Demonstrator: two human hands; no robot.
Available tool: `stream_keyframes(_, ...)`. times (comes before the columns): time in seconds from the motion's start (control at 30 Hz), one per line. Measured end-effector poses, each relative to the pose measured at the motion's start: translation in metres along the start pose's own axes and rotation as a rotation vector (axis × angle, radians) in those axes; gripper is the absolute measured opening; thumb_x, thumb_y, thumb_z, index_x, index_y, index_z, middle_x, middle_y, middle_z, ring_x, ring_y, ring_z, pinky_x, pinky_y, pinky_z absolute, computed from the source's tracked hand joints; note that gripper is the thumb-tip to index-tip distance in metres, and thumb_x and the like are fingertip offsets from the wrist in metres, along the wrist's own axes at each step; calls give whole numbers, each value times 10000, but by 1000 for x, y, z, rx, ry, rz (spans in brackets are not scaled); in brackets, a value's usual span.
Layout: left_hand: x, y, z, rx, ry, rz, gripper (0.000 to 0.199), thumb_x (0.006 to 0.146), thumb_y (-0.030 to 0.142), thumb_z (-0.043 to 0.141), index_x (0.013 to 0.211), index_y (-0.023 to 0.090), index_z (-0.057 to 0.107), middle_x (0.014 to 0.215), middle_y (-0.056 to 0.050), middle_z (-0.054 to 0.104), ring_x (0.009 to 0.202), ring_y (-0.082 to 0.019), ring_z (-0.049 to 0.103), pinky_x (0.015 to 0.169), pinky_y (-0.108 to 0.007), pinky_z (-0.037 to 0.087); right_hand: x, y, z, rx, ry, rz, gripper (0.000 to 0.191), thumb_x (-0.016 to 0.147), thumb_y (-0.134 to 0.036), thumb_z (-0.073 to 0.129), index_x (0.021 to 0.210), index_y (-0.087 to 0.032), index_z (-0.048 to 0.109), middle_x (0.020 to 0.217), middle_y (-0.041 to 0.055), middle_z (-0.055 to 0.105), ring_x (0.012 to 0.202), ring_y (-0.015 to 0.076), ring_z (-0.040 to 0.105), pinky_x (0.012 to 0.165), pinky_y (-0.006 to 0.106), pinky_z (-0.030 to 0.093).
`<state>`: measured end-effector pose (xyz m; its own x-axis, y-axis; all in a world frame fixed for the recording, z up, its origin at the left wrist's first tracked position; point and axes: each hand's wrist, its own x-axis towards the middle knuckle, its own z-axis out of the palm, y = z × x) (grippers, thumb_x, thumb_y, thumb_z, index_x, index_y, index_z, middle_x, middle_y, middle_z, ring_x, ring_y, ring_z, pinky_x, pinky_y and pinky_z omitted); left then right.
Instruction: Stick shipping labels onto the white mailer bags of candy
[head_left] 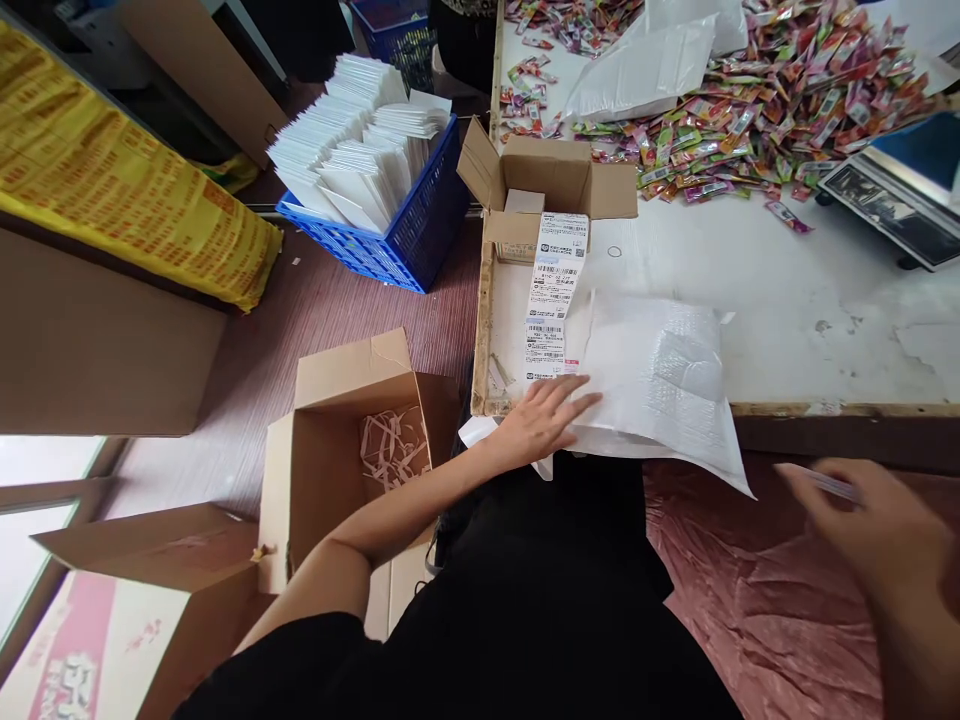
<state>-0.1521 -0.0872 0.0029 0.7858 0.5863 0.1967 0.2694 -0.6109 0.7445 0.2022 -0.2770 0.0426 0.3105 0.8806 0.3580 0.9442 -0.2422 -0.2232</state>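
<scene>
My left hand [541,422] lies with its fingers spread at the table's front edge. Its fingertips touch the left side of a white bubble mailer [686,350], whose lower part hangs over the edge. Beside those fingers runs a strip of printed shipping labels [553,290], coming down from a small open cardboard box [553,170]. Off the table to the right, my right hand [874,530] is blurred and closed, with a thin pale strip [829,485] pinched in its fingers. What the strip is made of I cannot make out.
Small colourful packets [787,110] cover the table's back, near a scale [892,200] and a white plastic bag [652,70]. On the floor at left stand a blue crate [427,220] of white envelopes and an open carton [330,470] holding curled strips.
</scene>
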Motion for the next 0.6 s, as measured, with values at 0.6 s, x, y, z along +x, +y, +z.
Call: stream_keyframes(0.6,2,-31,-22,-235,-429,130,459,802,354,703,1257,314,665,1434,-55,583,1415,-274,448,1217,-449,205,-41,26,65,28,-21,-594,306,914,-225,575,1142,-357,732,1143,-23,736,825,153,631,797,318,450)
